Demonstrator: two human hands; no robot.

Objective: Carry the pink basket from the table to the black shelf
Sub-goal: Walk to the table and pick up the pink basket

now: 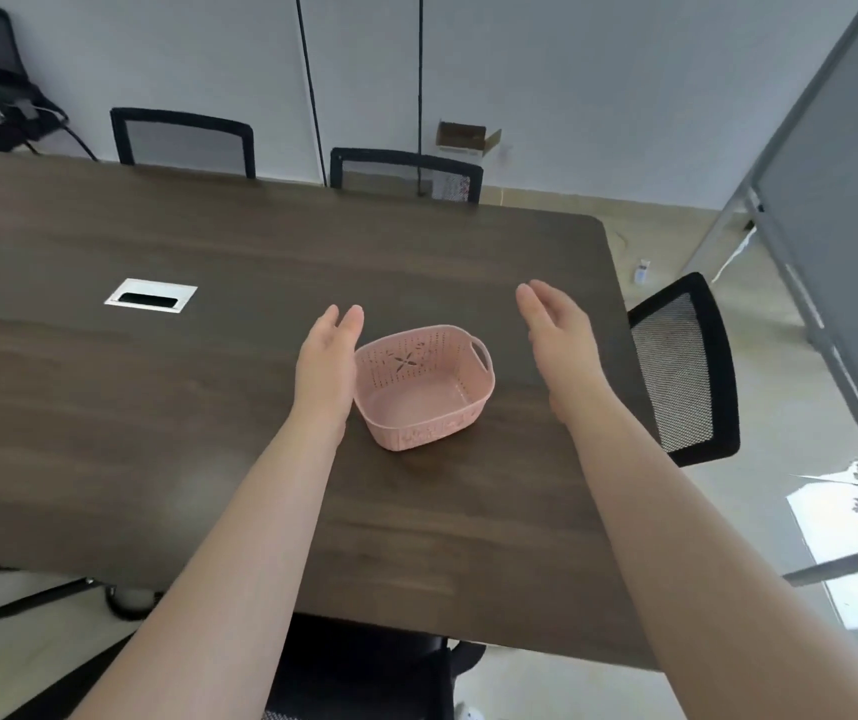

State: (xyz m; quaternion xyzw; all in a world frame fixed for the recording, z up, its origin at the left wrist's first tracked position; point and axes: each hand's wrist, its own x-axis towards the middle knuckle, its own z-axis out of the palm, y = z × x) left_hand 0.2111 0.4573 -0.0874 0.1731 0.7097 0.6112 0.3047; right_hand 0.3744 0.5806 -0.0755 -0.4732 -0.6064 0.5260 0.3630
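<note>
A small pink perforated basket with side handles sits empty on the dark wooden table, near its right end. My left hand is stretched flat right beside the basket's left wall, covering that side's handle; contact is unclear. My right hand hovers open to the right of the basket, a clear gap away from the right handle. Neither hand holds anything. No black shelf is in view.
Black mesh chairs stand along the far edge and at the table's right end. A silver cable port is set in the tabletop at left. A glass partition with a grey frame runs along the right.
</note>
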